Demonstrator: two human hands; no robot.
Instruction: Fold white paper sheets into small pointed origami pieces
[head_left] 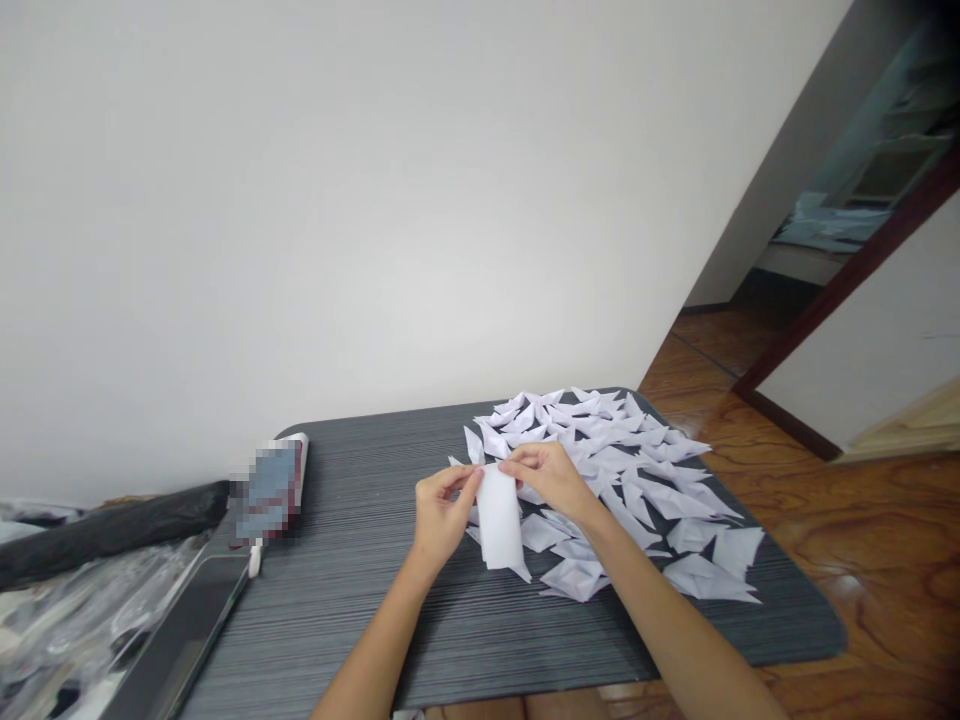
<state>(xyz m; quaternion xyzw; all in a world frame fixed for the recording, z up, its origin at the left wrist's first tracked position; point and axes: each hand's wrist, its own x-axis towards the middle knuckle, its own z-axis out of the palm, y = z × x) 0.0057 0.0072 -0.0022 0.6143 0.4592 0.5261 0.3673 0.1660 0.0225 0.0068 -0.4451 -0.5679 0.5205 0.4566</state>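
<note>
A folded white sheet of paper hangs between my two hands, its long side pointing toward me. My left hand pinches its top left corner between thumb and fingers. At the top right corner, my right hand grips the same sheet in a pinch. Behind and to the right, many folded white paper pieces, pointed at their ends like little boats, lie spread in a pile. Several of them are partly covered by my right hand and forearm.
The dark wood-grain table stands against a white wall. On its left edge lie a phone with a white plug and a blurred blue-and-red item. Plastic-wrapped things and a black roll lie beyond that edge.
</note>
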